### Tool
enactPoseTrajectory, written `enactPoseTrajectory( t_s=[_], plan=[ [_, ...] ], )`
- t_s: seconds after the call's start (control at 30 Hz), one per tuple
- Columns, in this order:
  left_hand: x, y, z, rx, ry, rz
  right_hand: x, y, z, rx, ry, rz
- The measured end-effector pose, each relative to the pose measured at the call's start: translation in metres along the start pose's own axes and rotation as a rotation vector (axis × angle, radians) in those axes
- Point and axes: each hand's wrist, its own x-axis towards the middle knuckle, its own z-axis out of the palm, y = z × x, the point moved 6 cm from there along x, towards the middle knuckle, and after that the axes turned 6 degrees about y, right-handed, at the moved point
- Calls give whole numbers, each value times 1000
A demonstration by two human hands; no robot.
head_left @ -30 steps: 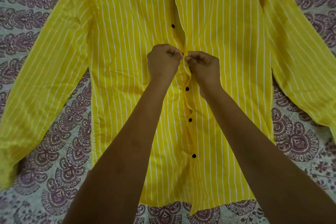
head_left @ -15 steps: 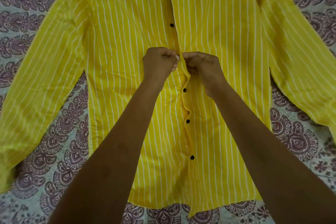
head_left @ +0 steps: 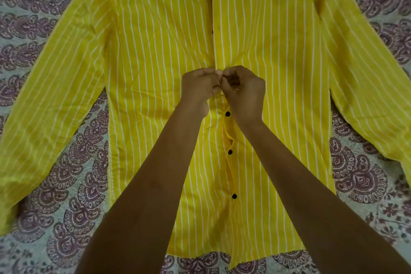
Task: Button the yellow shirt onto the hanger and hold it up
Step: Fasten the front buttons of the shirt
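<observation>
Pinching the front edges of the yellow shirt (head_left: 155, 51) together mid-chest, the left hand (head_left: 198, 87) and right hand (head_left: 244, 92) sit knuckle to knuckle, fingers curled tight on the fabric right at the placket. Shirt's lying flat and face-up on a purple paisley bedsheet (head_left: 66, 184), sleeves spread out to both sides. Three black buttons (head_left: 230, 151) show below the hands along a wavy, gaping edge, and two more sit above.
</observation>
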Motion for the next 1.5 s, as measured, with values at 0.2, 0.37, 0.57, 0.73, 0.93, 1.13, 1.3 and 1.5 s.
enactPoseTrajectory(
  t_s=[0.2, 0.37, 0.57, 0.73, 0.93, 1.13, 1.3, 1.5],
  plan=[
    [2, -4, 2, -50, -44, -46, -11, 0, 0, 19, 130, 28],
    [6, 1, 2, 35, -117, -5, -12, -4, -1, 67, 163, 87],
    [13, 10, 0, 376, -42, 379, -8, 3, 3, 181, 119, 290],
    [10, 20, -1, 599, -33, 697, 5, 18, 4, 270, -16, 476],
    [8, 24, -6, 686, 62, 785, 16, 19, 12, 416, -289, 596],
    [18, 30, -3, 777, 77, 655, 32, 16, 2, -28, -228, 292],
    [37, 55, -8, 722, 152, 613, 54, -9, 9, -108, -245, 81],
    [54, 86, 6, 697, 153, 669, 79, -14, 48, -446, -408, -31]
  ],
)
